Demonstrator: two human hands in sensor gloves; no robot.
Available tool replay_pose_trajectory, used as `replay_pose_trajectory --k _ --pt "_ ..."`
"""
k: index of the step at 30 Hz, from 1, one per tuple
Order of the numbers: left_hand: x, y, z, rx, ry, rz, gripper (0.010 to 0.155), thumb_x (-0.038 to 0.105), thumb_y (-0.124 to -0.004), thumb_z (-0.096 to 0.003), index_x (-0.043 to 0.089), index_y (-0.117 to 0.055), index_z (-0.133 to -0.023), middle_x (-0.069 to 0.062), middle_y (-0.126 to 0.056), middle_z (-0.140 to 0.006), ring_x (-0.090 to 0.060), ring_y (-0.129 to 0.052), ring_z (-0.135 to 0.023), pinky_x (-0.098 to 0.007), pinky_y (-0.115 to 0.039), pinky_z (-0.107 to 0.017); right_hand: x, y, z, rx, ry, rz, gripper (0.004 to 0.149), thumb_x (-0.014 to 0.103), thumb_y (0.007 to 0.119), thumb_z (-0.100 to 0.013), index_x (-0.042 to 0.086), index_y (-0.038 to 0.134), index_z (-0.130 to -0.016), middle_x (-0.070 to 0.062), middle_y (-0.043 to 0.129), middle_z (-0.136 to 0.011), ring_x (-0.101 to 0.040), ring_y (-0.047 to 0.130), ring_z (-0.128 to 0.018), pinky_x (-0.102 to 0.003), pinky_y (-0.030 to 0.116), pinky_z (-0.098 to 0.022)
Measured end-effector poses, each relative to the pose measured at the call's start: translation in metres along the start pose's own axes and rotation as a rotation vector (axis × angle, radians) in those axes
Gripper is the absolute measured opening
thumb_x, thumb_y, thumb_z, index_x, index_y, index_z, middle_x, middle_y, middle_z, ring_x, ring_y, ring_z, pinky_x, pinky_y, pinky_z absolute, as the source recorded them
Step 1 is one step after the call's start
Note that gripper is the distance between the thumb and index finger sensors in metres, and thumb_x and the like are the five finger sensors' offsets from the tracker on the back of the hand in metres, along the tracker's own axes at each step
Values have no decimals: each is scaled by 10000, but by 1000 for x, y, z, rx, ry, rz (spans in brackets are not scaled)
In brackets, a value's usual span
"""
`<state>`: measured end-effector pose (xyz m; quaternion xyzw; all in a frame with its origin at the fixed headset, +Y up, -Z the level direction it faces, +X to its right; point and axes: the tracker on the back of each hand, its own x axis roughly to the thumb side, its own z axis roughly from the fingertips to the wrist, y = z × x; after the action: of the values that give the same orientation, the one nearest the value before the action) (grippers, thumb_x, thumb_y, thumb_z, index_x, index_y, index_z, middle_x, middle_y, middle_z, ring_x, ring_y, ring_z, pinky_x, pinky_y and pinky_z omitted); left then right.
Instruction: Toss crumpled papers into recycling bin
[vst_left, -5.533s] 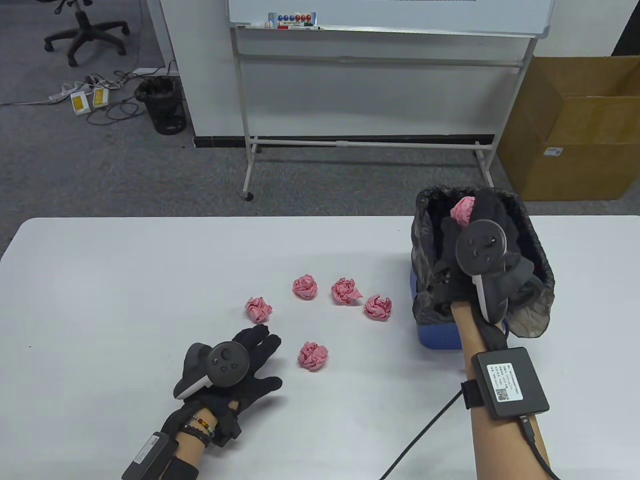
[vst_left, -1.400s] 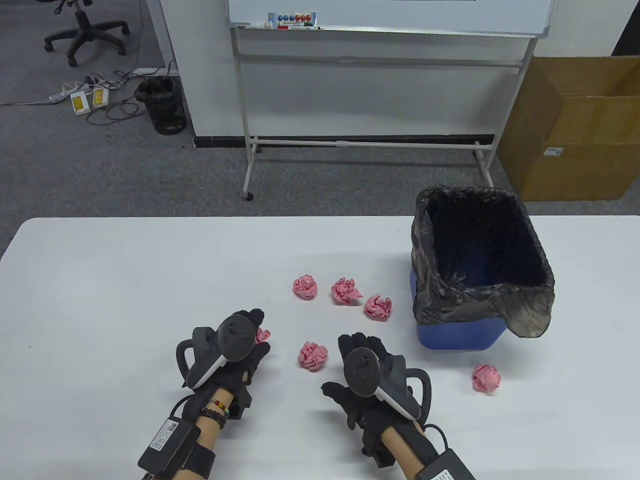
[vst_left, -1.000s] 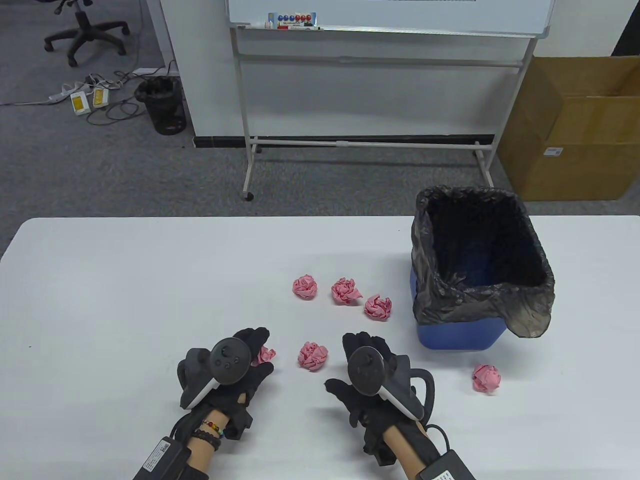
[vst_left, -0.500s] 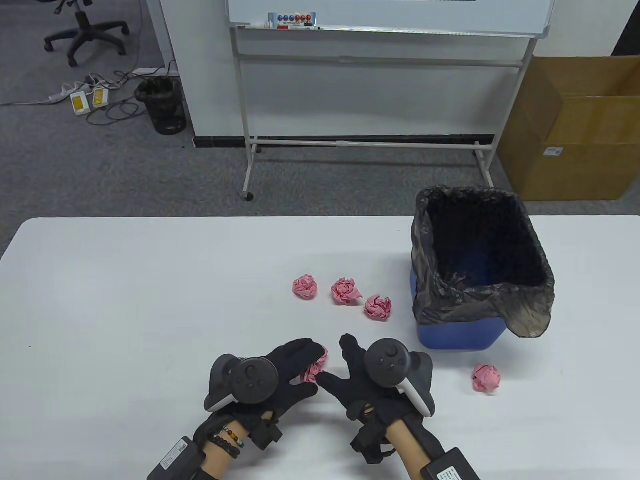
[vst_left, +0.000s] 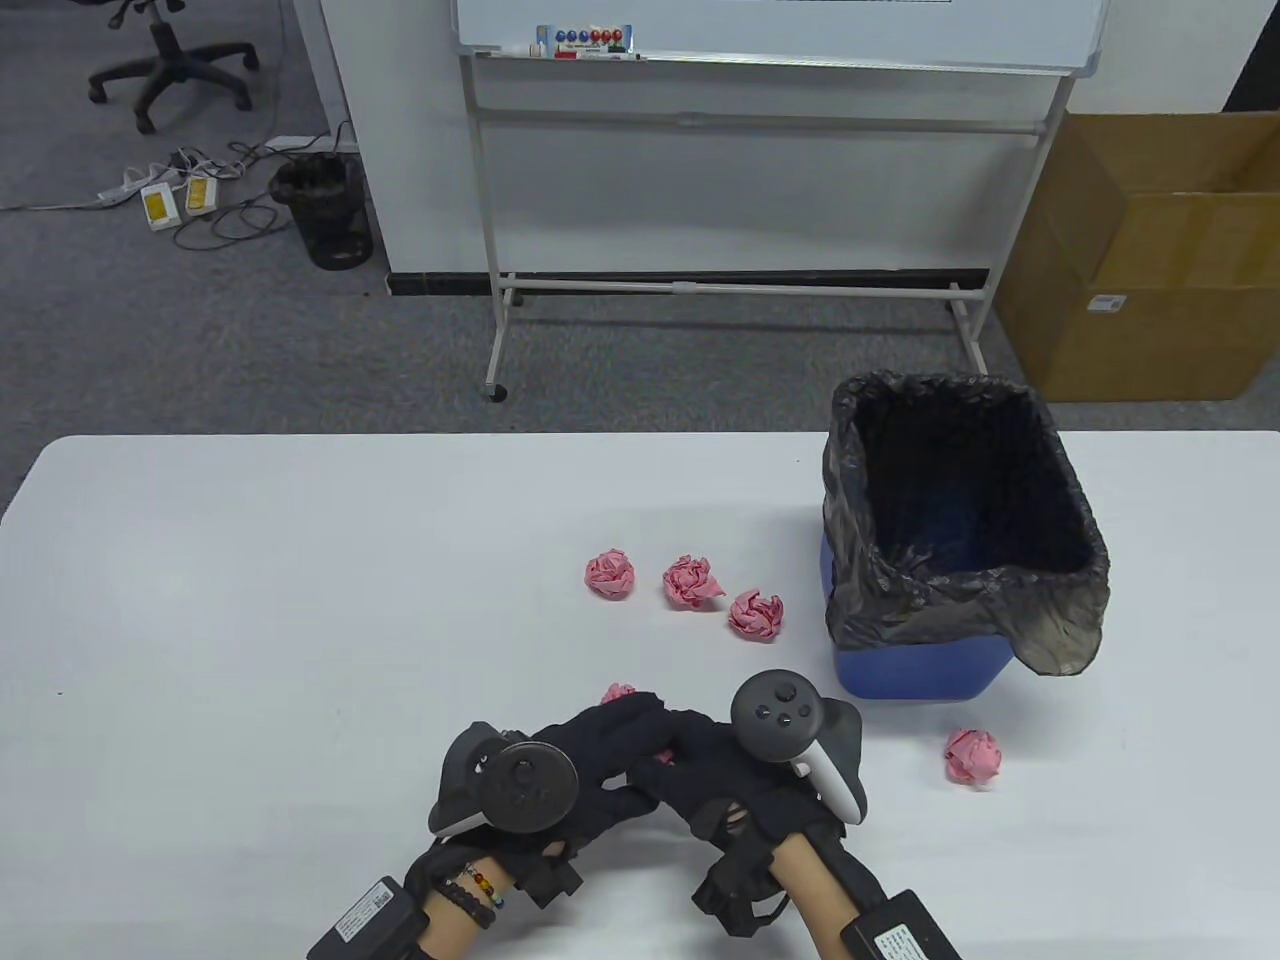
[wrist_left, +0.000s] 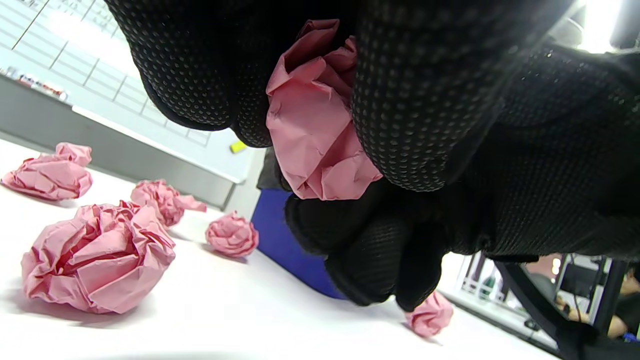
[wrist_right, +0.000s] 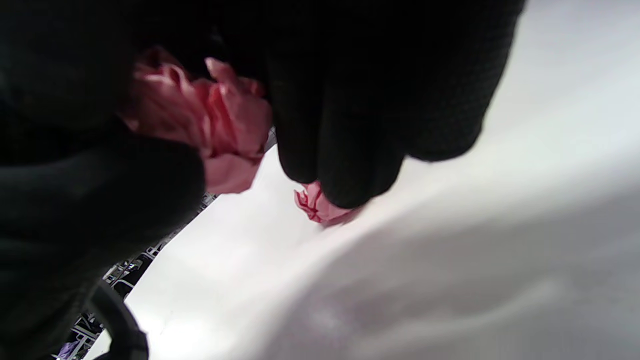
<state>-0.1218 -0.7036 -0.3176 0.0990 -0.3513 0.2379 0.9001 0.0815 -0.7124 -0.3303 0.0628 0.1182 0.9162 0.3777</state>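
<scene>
Crumpled pink paper ball, held (wrist_left: 320, 125): pinched between the gloved fingers (wrist_left: 415, 100) of the left hand (vst_left: 600, 745), lower centre of the table view, raised off the white table (vst_left: 250, 600). Only a pink sliver shows there between the two gloves.

Right hand (vst_left: 725, 775): lower centre, touching the left hand; its fingers close around the same pink ball in the right wrist view (wrist_right: 210, 120). Which hand bears the ball, I cannot tell.

Loose ball one (vst_left: 617, 692): just above the joined hands, mostly covered by them; seen whole at lower left of the left wrist view.

Loose balls two (vst_left: 610, 574), three (vst_left: 691, 583), four (vst_left: 756, 615): a row at centre frame, descending to the right, each apart from its neighbour.

Loose ball five (vst_left: 973, 756): lower right, just below the bin.

Recycling bin (vst_left: 915, 675): blue, right of centre, upright on the table, lined with a black bag (vst_left: 960, 590) folded over the rim.
</scene>
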Motion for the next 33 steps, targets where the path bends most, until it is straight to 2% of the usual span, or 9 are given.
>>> replay_pose_trajectory --k 4,10,18,25,28,33 --pt "1 0 -1 -12 1 8 747 405 -997 -355 228 -692 -1014 -102 -728 -1098 -296 -907 -948 -469 -835 -668 -1 -4 -1 -13 2 -30 749 557 882 -323 88 792 -901 -81 1031 -719 -256 1115 -541 -365 913 -390" --pt "-6 6 0 -40 26 -49 789 436 -976 -369 246 -630 -1053 -109 -620 -1163 -376 -759 -1038 -564 -714 -722 -7 -14 0 -41 30 -34 716 530 884 -334 88 804 -893 -85 1040 -707 -260 1118 -529 -365 913 -383" --pt "-38 23 8 -3 138 -86 824 457 -961 -377 229 -586 -1074 -127 -519 -1198 -414 -622 -1087 -612 -613 -746 -17 -24 -2 -40 78 -34 710 519 883 -340 81 804 -894 -88 1040 -709 -261 1119 -528 -365 915 -383" --pt "-67 31 18 3 261 -113 831 460 -949 -387 216 -566 -1083 -143 -489 -1203 -435 -581 -1093 -629 -582 -746 -18 -31 -3 -46 81 -98 705 504 889 -339 84 800 -898 -94 1037 -717 -260 1122 -534 -355 922 -382" --pt "-76 30 21 -17 309 -117 837 469 -942 -391 215 -555 -1088 -148 -471 -1206 -444 -561 -1097 -637 -567 -748 -14 -42 -1 -121 56 -139 701 494 893 -338 89 794 -902 -89 1035 -727 -262 1123 -545 -353 926 -387" --pt "-85 24 23 -45 354 -109 842 469 -940 -393 209 -548 -1091 -154 -468 -1206 -448 -559 -1096 -635 -566 -748 6 -84 4 -365 -2 -126 698 483 904 -332 96 794 -903 -89 1032 -735 -267 1122 -558 -353 930 -394"
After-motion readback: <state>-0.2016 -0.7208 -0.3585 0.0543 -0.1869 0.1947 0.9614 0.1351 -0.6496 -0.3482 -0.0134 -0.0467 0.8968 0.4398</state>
